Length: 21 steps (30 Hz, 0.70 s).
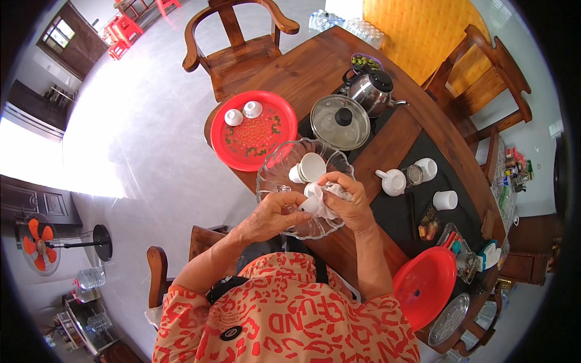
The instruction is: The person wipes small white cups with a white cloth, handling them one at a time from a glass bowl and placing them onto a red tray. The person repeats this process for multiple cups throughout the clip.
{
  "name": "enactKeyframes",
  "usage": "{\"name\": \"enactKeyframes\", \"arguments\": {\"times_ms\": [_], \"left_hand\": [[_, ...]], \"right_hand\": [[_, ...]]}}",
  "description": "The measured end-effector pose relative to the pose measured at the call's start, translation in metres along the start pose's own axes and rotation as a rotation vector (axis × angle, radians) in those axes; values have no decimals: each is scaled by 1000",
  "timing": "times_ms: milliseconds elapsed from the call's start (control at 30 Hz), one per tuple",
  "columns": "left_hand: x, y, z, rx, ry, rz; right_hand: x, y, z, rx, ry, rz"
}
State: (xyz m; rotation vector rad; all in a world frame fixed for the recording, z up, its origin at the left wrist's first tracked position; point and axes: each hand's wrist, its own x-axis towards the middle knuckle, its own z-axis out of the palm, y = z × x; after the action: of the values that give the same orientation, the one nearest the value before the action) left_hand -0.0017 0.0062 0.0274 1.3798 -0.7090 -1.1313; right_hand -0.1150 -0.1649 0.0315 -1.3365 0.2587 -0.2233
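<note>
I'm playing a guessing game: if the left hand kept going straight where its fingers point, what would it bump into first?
Besides the white cup it holds, the left hand would probably meet the white cloth in the right hand first, though depth is hard to judge.

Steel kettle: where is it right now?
Head view, upper part, right of centre: the steel kettle is just up and right of the glass-lidded pot, with green fruit behind it.
</note>
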Motion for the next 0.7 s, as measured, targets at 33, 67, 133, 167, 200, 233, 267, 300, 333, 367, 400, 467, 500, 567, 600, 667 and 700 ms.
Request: {"name": "enactKeyframes", "arguments": {"times_ms": [33,67,133,167,200,233,267,300,333,367,400,467,500,567,600,667,700], "left_hand": [[0,1,0,-53,16,-47],[1,2,1,-106,32,-93],[2,-2,2,-208,116,-58],[3,-3,2,-259,157,-40],[3,-3,3,-211,178,-6],[2,2,5,-166,196,26],[2,4,6,-121,215,59],[2,2,6,-162,211,72],[1,-1,6,-203,210,85],[0,-2,6,-245,208,99],[-1,-2,7,-230,201,97],[-1,0,9,-199,179,94],[-2,1,9,-170,179,79],[-4,3,8,-112,181,50],[-4,2,8,-117,185,67],[-4,0,10,-128,191,101],[-4,0,10,-140,186,94]], "right_hand": [[0,-1,5,-51,41,-7],[1,0,10,-298,95,-203],[4,4,24,-790,208,-596],[1,7,33,-864,244,-644],[1,10,38,-906,262,-683],[0,13,41,-951,281,-720],[-1,15,42,-995,300,-757],[1,16,40,-985,312,-758],[2,14,40,-910,319,-713],[3,11,40,-834,326,-668],[4,9,40,-758,331,-623],[6,10,34,-587,349,-508],[6,9,32,-496,344,-431],[5,3,29,-216,307,-157],[5,1,26,-145,305,-71],[6,-2,22,-3,300,102],[5,0,24,-107,324,5]]}}
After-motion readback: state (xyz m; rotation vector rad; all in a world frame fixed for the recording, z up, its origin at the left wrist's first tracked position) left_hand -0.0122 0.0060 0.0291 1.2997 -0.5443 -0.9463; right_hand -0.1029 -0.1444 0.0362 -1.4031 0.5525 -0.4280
